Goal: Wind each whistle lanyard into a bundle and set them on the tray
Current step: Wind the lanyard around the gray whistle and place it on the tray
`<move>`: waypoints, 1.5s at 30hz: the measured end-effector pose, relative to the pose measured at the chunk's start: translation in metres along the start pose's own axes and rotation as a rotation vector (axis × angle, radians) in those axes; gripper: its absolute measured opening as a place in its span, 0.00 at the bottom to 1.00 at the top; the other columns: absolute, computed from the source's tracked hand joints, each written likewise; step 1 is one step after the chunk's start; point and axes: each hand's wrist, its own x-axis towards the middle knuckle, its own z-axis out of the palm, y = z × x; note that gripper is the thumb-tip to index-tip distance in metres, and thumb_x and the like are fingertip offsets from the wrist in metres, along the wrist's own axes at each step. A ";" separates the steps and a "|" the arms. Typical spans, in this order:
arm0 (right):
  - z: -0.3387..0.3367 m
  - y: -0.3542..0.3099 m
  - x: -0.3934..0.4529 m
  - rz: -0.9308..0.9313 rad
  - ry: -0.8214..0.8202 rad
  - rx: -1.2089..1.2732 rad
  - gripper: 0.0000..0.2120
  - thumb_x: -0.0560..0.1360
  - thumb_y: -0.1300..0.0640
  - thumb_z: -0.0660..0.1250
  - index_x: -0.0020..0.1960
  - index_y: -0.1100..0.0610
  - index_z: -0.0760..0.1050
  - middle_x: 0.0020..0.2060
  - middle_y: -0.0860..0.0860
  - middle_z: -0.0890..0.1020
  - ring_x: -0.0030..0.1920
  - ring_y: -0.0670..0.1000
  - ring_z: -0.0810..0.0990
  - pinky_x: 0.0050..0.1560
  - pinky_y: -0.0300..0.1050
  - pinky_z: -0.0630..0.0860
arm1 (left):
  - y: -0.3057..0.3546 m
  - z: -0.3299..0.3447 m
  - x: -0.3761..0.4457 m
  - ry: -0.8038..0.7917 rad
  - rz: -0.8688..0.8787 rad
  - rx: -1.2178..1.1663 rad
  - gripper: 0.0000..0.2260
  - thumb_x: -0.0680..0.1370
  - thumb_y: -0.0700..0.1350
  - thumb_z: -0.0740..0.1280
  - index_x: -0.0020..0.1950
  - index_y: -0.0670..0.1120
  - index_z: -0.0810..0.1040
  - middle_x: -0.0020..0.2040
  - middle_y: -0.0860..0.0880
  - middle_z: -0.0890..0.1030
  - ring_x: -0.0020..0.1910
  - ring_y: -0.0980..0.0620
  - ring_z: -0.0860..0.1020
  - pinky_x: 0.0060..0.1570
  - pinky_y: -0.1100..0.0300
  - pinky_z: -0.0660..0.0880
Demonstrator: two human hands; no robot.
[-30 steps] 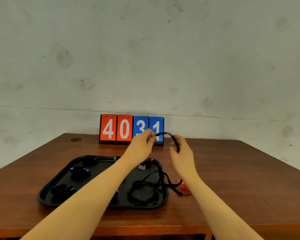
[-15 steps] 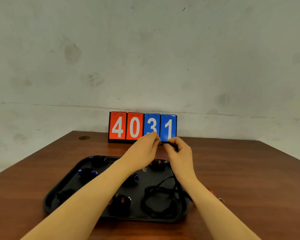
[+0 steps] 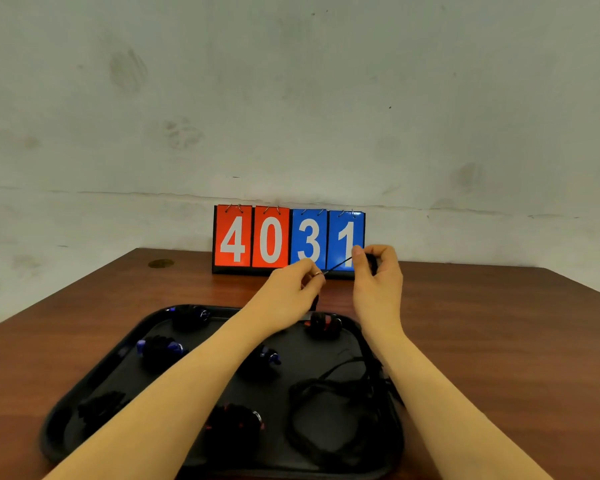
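Fingers (image 3: 314, 271) of both hands are pinching a taut black lanyard (image 3: 338, 265) above the tray's (image 3: 84, 393) far edge, likely mid-winding; next, more wraps, then setting the bundle down.

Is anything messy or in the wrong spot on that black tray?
Yes. The little bundles sit neatly wound, but at the tray's near right corner a pile of loose black lanyards lies unwound, some cord trailing over the right rim. Both hands, left and right, hold another cord above.

Brown table (image 3: 499, 341): tray (image 3: 94, 386), scoreboard (image 3: 289, 239).
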 end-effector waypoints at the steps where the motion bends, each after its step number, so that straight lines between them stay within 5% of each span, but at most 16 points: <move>1: 0.000 0.003 0.002 -0.002 0.023 0.000 0.03 0.77 0.58 0.63 0.47 0.57 0.71 0.40 0.47 0.75 0.40 0.42 0.73 0.40 0.27 0.70 | -0.001 0.000 0.003 0.000 0.000 0.009 0.05 0.80 0.48 0.59 0.49 0.49 0.73 0.42 0.52 0.77 0.41 0.55 0.76 0.39 0.69 0.70; 11: -0.003 0.024 0.005 0.155 -0.022 0.064 0.08 0.78 0.62 0.61 0.47 0.54 0.77 0.36 0.49 0.78 0.33 0.45 0.71 0.38 0.40 0.70 | -0.007 -0.002 0.005 -0.042 -0.142 -0.175 0.07 0.78 0.50 0.62 0.49 0.46 0.72 0.42 0.50 0.81 0.30 0.60 0.78 0.30 0.69 0.74; 15: -0.004 0.024 0.005 0.209 -0.019 0.092 0.09 0.77 0.63 0.62 0.46 0.53 0.78 0.38 0.49 0.79 0.34 0.44 0.72 0.41 0.40 0.71 | -0.007 -0.010 -0.002 -0.087 -0.122 -0.186 0.06 0.74 0.49 0.67 0.49 0.50 0.75 0.44 0.54 0.80 0.35 0.64 0.78 0.35 0.71 0.74; 20: -0.007 0.022 0.006 0.205 -0.025 0.064 0.10 0.78 0.62 0.61 0.46 0.51 0.78 0.39 0.49 0.80 0.35 0.44 0.72 0.41 0.40 0.70 | -0.011 -0.023 -0.009 -0.120 -0.088 -0.104 0.13 0.74 0.44 0.69 0.57 0.55 0.77 0.53 0.61 0.76 0.53 0.64 0.74 0.56 0.65 0.70; 26: -0.011 0.018 0.002 0.149 -0.062 -0.013 0.09 0.78 0.61 0.61 0.48 0.51 0.78 0.38 0.46 0.80 0.29 0.41 0.69 0.32 0.34 0.69 | -0.012 -0.032 -0.013 -0.048 -0.138 -0.225 0.17 0.75 0.40 0.68 0.62 0.52 0.74 0.59 0.56 0.74 0.44 0.61 0.80 0.42 0.71 0.76; 31: -0.015 0.015 0.003 0.118 -0.062 0.001 0.08 0.77 0.61 0.62 0.49 0.52 0.79 0.37 0.46 0.80 0.31 0.40 0.72 0.40 0.37 0.70 | -0.011 -0.034 -0.013 0.135 -0.180 -0.350 0.11 0.70 0.41 0.72 0.49 0.46 0.76 0.43 0.49 0.83 0.31 0.55 0.81 0.34 0.67 0.78; 40: -0.018 0.016 0.004 0.126 -0.046 0.016 0.08 0.77 0.61 0.63 0.50 0.54 0.80 0.38 0.47 0.80 0.32 0.38 0.73 0.41 0.36 0.70 | -0.017 -0.034 -0.012 0.125 -0.194 -0.455 0.10 0.72 0.34 0.69 0.48 0.47 0.81 0.48 0.46 0.80 0.41 0.51 0.84 0.42 0.66 0.79; 45: -0.019 0.015 0.004 0.102 -0.082 0.027 0.11 0.78 0.62 0.60 0.53 0.52 0.79 0.39 0.46 0.80 0.30 0.38 0.72 0.40 0.35 0.71 | -0.021 -0.035 -0.011 0.143 -0.261 -0.325 0.07 0.72 0.37 0.70 0.47 0.47 0.80 0.44 0.48 0.82 0.38 0.56 0.82 0.37 0.66 0.79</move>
